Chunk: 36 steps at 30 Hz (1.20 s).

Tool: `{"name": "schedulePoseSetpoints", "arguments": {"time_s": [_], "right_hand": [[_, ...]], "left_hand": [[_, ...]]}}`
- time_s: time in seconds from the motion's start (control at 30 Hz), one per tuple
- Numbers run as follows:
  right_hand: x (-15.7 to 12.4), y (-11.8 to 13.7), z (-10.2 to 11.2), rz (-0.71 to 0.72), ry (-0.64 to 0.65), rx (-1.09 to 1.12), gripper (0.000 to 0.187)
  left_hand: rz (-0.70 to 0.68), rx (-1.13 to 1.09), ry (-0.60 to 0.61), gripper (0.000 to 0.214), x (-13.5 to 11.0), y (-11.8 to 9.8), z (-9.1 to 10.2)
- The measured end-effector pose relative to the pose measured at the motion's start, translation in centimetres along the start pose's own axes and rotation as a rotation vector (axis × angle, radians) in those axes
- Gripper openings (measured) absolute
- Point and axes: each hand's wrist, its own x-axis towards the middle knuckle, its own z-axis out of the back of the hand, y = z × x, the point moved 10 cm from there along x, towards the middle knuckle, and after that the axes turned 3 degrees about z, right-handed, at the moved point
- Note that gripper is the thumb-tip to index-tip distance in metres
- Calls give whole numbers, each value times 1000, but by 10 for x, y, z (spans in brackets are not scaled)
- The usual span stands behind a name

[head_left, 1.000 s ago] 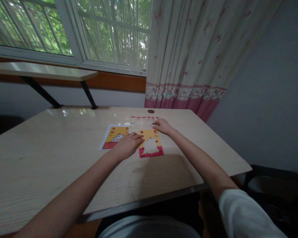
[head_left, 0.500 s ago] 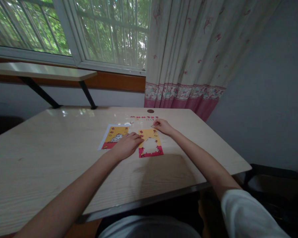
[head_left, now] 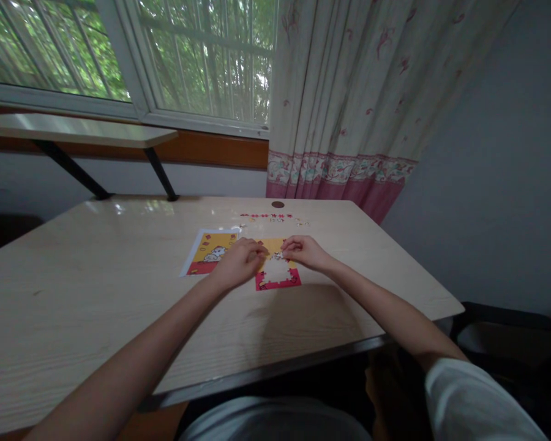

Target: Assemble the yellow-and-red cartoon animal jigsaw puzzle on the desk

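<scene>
A yellow and red jigsaw frame point(head_left: 279, 279) with a white unfilled middle lies on the wooden table point(head_left: 119, 288). My right hand point(head_left: 303, 251) hovers over its top edge, fingers pinched on a small puzzle piece point(head_left: 279, 253). My left hand point(head_left: 237, 264) rests curled on the frame's left side, fingertips close to the right hand's. To the left of the frame lies the reference picture point(head_left: 207, 257), yellow with a white cartoon animal. A row of loose puzzle pieces point(head_left: 270, 217) lies beyond the frame near the table's far edge.
A round cable hole point(head_left: 278, 204) sits at the table's far edge. Behind the table are a window, a narrow bench point(head_left: 73, 130) on black legs and a flowered curtain point(head_left: 349, 98). A grey wall is on the right.
My right hand has come back from the row of loose pieces to the frame's top, with a small piece pinched in it. My left hand has shifted slightly up and right toward it.
</scene>
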Motion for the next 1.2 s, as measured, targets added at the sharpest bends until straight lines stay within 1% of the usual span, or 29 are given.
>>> {"name": "schedulePoseSetpoints", "arguments": {"time_s": [0.07,0.17,0.23,0.3,0.37,0.47,0.57,0.67,0.8,0.9,1.0,1.07,1.1,1.2], "right_hand": [[0,5,-6,15,-6,-1,26],[-2,12,-10,48,-26,-23,25],[-4,16,-11,77,-39,-29,25],[-6,23,-8,124,-68,-58,26],[-10,34,-2,209,-117,-164,23],[-17,56,3,379,-184,-442,17],[-24,71,-2,502,-193,-661,14],[-28,77,-9,553,-177,-771,15],[-32,80,-15,588,-165,-861,19],[-33,80,-18,607,-152,-897,20],[-33,80,-17,614,-145,-918,19],[-32,79,-12,602,-159,-912,17],[-31,78,-9,590,-174,-902,17],[-24,70,10,517,-235,-861,14]], "left_hand": [[66,-74,-26,21,2,0,2],[129,-157,-34,17,4,0,0],[166,-215,-37,17,4,5,-3],[226,-286,-48,18,3,14,-7],[303,-361,-62,19,2,26,-11],[374,-451,-77,22,0,38,-16],[368,-489,-71,22,1,38,-18],[367,-506,-73,21,1,37,-19],[363,-541,-54,22,1,38,-23],[350,-520,-23,23,1,38,-26],[331,-505,-17,26,2,35,-24],[308,-446,-36,26,2,34,-16],[286,-380,-46,25,2,32,-11],[180,-87,-54,24,1,27,2]]}}
